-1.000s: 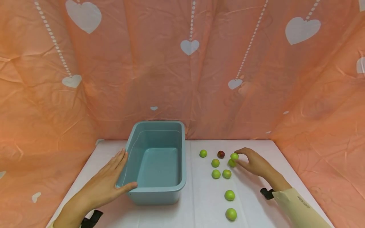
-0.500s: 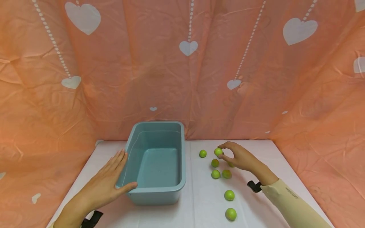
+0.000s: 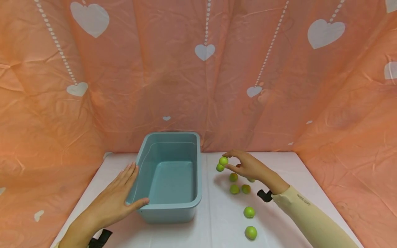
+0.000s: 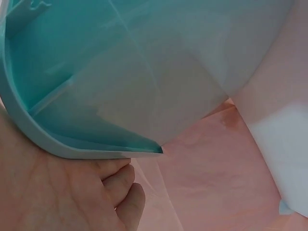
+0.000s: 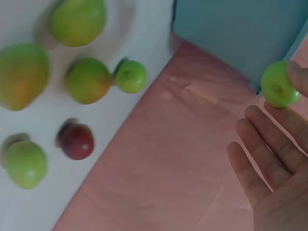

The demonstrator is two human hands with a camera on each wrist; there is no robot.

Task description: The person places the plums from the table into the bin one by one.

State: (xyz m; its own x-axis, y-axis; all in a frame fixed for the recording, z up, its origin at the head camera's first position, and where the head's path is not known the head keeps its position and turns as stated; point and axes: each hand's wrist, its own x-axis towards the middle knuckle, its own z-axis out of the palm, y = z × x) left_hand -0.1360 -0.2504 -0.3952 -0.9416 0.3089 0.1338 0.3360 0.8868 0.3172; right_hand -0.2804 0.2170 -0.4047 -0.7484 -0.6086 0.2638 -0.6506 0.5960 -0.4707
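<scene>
In the head view, my right hand [image 3: 248, 167] pinches a green plum [image 3: 223, 161] between thumb and fingertips, raised over the table. In the right wrist view that plum [image 5: 280, 84] sits between thumb and index finger, the other fingers extended. Just below it in the head view lies another green plum [image 3: 220, 167]. My left hand [image 3: 113, 194] rests against the left side of a blue-grey plastic tub [image 3: 167, 206], fingers straight, thumb on the front rim. The tub's wall [image 4: 130, 62] fills much of the left wrist view. A dark red plum [image 5: 77, 141] is mostly hidden behind my right hand in the head view.
More green plums lie on the white tablecloth [image 3: 220, 220], including a front one [image 3: 251, 233] and one behind it [image 3: 249, 212]. Several others cluster under my right forearm. An orange curtain with white hearts [image 3: 204, 103] encloses the back and sides.
My right hand has carried the held plum leftward, from the cluster's right side past the red plum to above the far-left plum. My left hand and the tub have stayed put.
</scene>
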